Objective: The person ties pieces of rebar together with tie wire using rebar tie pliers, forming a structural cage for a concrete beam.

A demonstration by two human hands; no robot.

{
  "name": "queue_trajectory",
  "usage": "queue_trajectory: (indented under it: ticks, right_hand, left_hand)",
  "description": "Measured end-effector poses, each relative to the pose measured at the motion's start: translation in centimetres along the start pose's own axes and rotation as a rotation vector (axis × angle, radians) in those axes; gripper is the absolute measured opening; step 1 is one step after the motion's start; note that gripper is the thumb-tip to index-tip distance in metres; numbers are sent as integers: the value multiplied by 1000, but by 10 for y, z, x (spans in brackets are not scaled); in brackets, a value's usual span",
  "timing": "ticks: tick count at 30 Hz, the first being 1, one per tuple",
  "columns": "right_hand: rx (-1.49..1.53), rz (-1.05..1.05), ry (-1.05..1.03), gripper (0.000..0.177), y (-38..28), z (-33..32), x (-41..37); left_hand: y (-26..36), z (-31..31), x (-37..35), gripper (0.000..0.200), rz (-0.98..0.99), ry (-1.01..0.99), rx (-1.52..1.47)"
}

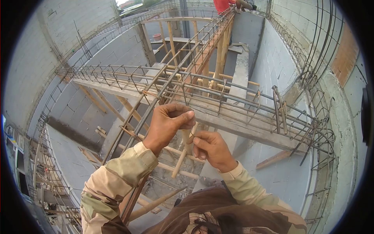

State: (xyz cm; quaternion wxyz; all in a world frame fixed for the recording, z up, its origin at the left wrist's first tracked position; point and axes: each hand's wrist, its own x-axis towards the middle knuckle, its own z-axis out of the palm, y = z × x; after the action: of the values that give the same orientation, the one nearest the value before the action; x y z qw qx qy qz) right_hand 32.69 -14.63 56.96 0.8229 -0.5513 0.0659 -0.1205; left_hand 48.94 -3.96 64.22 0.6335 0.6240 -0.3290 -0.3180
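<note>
My left hand (169, 123) is raised in front of the crossing of the rebar cages (165, 91), thumb and forefinger pinched together. Just below and to its right is my right hand (213, 150), its fingers also closed in a pinch. Something thin seems to show at the right fingertips, but it is too small to name. Whatever the left fingers hold is hidden. The hands are close but apart. Behind them, a rebar cage (241, 99) runs along a beam's formwork board (249, 130).
A two-handled metal tool resembling pincers (280, 111) hangs on the right-hand cage. Bamboo props (171, 41) stand under the beams. Grey block walls (272, 58) surround deep openings below. A person in red (223, 5) is at the far end. Bent bar ends (325, 132) jut out at right.
</note>
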Motion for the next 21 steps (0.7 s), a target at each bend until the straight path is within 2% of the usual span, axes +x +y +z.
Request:
queue_trajectory:
  ticks: [2, 6, 8, 9, 11, 13, 15, 17, 21]
  right_hand:
    - [230, -10, -1, 24, 14, -8, 7]
    - [392, 37, -35, 25, 22, -13, 12]
    - [612, 79, -241, 25, 24, -17, 13]
    - [611, 79, -240, 25, 27, -19, 14]
    - [940, 86, -526, 24, 33, -19, 15]
    - [985, 36, -543, 23, 36, -9, 18]
    - [1030, -14, -564, 23, 37, -6, 22]
    - [986, 15, -435, 24, 39, -9, 27]
    - [922, -19, -399, 25, 37, -14, 30]
  left_hand:
    - [-1, 0, 1, 27, 10, 3, -20]
    - [-2, -1, 2, 25, 68, -28, -7]
    - [-3, 1, 4, 25, 106, -47, -38]
    - [-3, 2, 4, 24, 143, -69, -66]
    - [0, 3, 3, 24, 108, -64, -118]
    - [-1, 2, 1, 23, 73, -58, -166]
    - [-3, 0, -1, 20, -66, -37, -292]
    - [-2, 4, -3, 20, -27, -5, -272]
    - [-5, 12, -1, 24, 68, 131, -184]
